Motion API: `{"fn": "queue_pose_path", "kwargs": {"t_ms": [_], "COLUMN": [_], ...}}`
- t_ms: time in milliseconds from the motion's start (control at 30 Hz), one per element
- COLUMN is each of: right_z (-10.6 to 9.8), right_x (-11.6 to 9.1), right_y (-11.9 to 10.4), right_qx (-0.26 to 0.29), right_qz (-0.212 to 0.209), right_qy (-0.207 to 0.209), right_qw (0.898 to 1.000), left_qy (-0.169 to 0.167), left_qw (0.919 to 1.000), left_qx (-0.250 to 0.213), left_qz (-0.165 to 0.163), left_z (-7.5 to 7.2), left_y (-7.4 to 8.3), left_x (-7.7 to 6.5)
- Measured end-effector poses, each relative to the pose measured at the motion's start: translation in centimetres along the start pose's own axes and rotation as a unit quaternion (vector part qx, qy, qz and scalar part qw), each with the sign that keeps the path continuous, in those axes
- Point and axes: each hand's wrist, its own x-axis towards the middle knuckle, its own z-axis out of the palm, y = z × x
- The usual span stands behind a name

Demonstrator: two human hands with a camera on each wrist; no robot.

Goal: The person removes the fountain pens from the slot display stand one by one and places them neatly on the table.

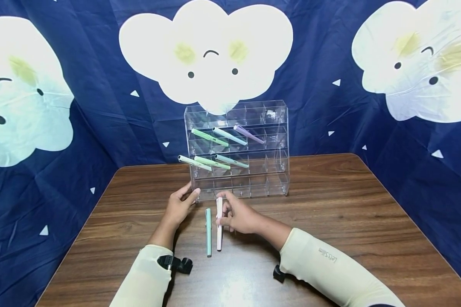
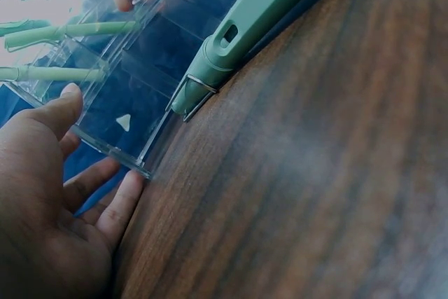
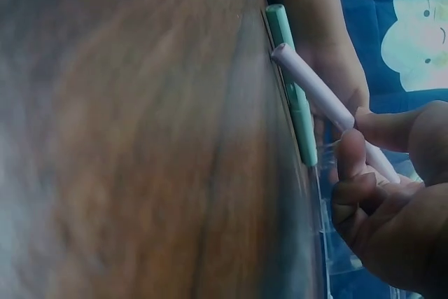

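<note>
My right hand [image 1: 240, 214] pinches a pale pink pen [image 1: 219, 230] between thumb and fingers, just before the rack's lower front. In the right wrist view that pen [image 3: 318, 89] slants, its far end off the table. Left of it a mint green pen [image 1: 208, 234] lies on the table; its clip end shows large in the left wrist view. My left hand [image 1: 179, 207] is at the lower left corner of the clear acrylic rack [image 1: 278, 179], fingers fairly straight and fingertips touching its edge, thumb spread apart.
Several pens in green, blue, white and purple, such as the purple pen [image 1: 249, 134], lean in the rack's two middle tiers. The wooden table [image 1: 349, 204] ends at a dark blue curtain [image 1: 315, 128] printed with white clouds.
</note>
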Motion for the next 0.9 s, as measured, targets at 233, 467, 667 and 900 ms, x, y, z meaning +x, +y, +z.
{"fn": "queue_pose_path", "kwargs": {"t_ms": [233, 467, 667, 900], "right_z": [0.4, 0.4, 0.3, 0.2], "right_x": [0.2, 0.7, 1.6, 2.4], "right_y": [0.7, 1.5, 2.0, 2.0], "right_qx": [0.004, 0.017, 0.048, 0.058], "right_qz": [0.004, 0.014, 0.044, 0.085], "right_qy": [-0.015, -0.032, -0.041, -0.049], "right_qw": [1.0, 0.999, 0.997, 0.993], "left_qy": [0.003, 0.002, -0.001, 0.0], "left_qw": [1.0, 1.0, 0.9998, 0.9995], "left_qx": [-0.005, -0.007, -0.008, -0.008], "left_qz": [-0.003, -0.006, 0.02, 0.032], "left_z": [0.1, 0.1, 0.0, 0.0], "left_y": [0.0, -0.1, -0.2, -0.4], "left_x": [-0.1, 0.1, 0.0, -0.1]}}
